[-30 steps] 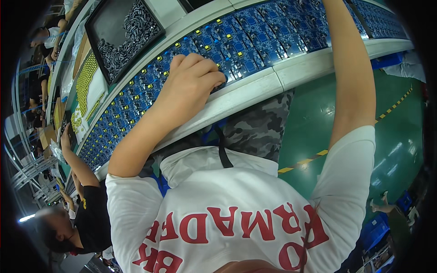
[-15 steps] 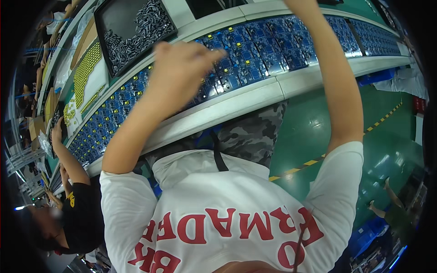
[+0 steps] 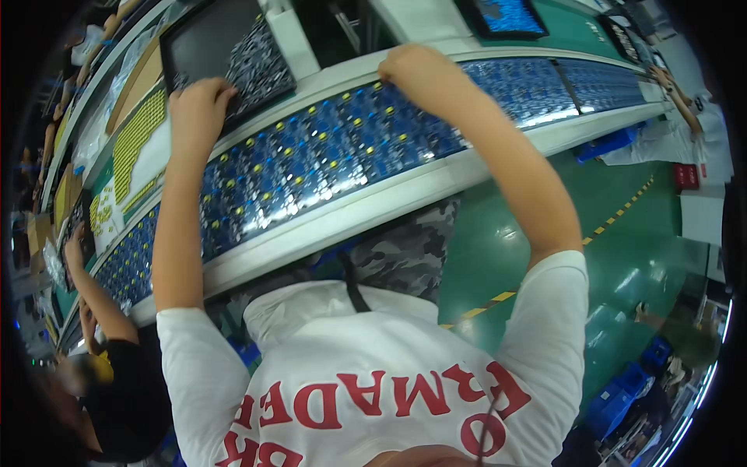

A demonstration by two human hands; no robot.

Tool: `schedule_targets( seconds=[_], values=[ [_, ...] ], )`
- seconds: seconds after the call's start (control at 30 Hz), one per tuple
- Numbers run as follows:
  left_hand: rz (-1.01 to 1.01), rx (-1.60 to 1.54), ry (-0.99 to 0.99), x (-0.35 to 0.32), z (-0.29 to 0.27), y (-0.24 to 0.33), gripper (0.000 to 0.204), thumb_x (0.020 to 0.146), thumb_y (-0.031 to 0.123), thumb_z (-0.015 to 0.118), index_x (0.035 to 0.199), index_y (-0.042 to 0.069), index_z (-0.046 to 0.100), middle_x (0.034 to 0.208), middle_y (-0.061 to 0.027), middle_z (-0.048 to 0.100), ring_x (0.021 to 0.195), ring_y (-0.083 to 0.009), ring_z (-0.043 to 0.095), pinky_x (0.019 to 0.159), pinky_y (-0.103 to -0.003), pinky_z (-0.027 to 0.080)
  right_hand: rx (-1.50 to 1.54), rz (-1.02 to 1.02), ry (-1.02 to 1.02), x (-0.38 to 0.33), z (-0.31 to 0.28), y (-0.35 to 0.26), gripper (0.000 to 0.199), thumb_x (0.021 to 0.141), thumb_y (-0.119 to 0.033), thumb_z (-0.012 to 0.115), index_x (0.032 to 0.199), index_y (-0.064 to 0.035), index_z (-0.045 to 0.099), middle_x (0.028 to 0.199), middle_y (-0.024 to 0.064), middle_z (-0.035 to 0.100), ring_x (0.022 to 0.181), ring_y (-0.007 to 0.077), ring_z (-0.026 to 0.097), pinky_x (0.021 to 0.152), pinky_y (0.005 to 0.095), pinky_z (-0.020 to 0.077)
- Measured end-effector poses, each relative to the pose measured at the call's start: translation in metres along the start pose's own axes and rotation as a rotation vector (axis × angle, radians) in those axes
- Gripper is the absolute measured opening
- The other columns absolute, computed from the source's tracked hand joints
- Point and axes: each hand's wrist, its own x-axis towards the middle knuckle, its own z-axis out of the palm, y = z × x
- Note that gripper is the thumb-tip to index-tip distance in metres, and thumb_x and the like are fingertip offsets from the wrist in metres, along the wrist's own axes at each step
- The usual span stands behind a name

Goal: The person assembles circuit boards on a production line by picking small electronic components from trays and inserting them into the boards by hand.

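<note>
Black tray (image 3: 233, 58) beyond crowded circuit boards (image 3: 327, 159)

Two own hands, left (image 3: 198, 109) at eleven o'clock, right (image 3: 412, 70) at twelve; two black trays (image 3: 210, 54), (image 3: 506, 15); one belt of blue boards (image 3: 311, 163)

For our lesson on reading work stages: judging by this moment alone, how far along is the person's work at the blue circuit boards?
Done: many blue circuit boards on the conveyor already carry yellow parts. In hand: the left hand reaches into the black tray of small dark components; the right hand rests at the boards' far edge. Left: the tray remains well filled; whether every board is complete cannot be told.
</note>
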Motion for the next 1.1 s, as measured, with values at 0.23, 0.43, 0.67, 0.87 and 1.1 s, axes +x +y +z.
schedule_targets(
  seconds=[0.23, 0.43, 0.67, 0.87, 1.1],
  values=[
    [-0.010, -0.081, 0.076, -0.014, -0.011, -0.006, 0.017, 0.092, 0.020, 0.064, 0.093, 0.004, 0.072, 0.089, -0.0127, 0.071, 0.088, -0.0313, 0.066, 0.079, -0.042, 0.046, -0.002, -0.092, -0.077, 0.006, 0.009, -0.007, 0.012, 0.080, -0.005, 0.059, 0.083, -0.0027, 0.070, 0.088, 0.0174, 0.068, 0.094, 0.0371, 0.065, 0.082, 0.0467, 0.0524],
    [-0.062, -0.471, 0.021, -0.008, -0.032, 0.047, 0.014, 0.091, 0.006, 0.064, 0.100, -0.002, 0.070, 0.094, -0.0184, 0.070, 0.091, -0.0321, 0.067, 0.082, -0.036, 0.051, 0.027, 0.031, -0.155, -0.002, -0.008, -0.016, 0.016, 0.085, -0.007, 0.058, 0.091, -0.0030, 0.072, 0.084, 0.0175, 0.068, 0.089, 0.0359, 0.067, 0.081, 0.0449, 0.0532],
    [0.082, -0.688, -0.101, -0.007, -0.034, 0.102, 0.014, 0.091, 0.006, 0.062, 0.100, 0.000, 0.071, 0.089, -0.0154, 0.069, 0.081, -0.0300, 0.066, 0.076, -0.035, 0.050, 0.191, 0.623, 0.428, 0.003, -0.028, 0.102, 0.025, 0.092, -0.016, 0.058, 0.110, -0.0059, 0.072, 0.092, 0.0216, 0.070, 0.096, 0.0371, 0.067, 0.086, 0.0459, 0.0531],
    [0.094, -0.863, -0.246, 0.003, -0.020, 0.142, 0.014, 0.093, 0.005, 0.060, 0.102, 0.000, 0.070, 0.093, -0.0134, 0.071, 0.084, -0.0245, 0.067, 0.079, -0.032, 0.051, -0.037, 0.615, 0.391, 0.005, 0.003, 0.148, 0.024, 0.092, -0.016, 0.057, 0.107, -0.0063, 0.073, 0.095, 0.0207, 0.070, 0.094, 0.0377, 0.067, 0.085, 0.0474, 0.0530],
    [-0.125, -1.367, -0.496, 0.011, -0.003, 0.147, 0.015, 0.096, 0.008, 0.062, 0.105, -0.004, 0.067, 0.095, -0.0060, 0.071, 0.088, -0.0130, 0.066, 0.082, -0.027, 0.052, 0.083, 0.648, 0.320, -0.007, -0.004, 0.170, 0.018, 0.088, -0.021, 0.064, 0.093, -0.0090, 0.077, 0.093, 0.0162, 0.073, 0.089, 0.0357, 0.068, 0.082, 0.0468, 0.0545]
  ],
)
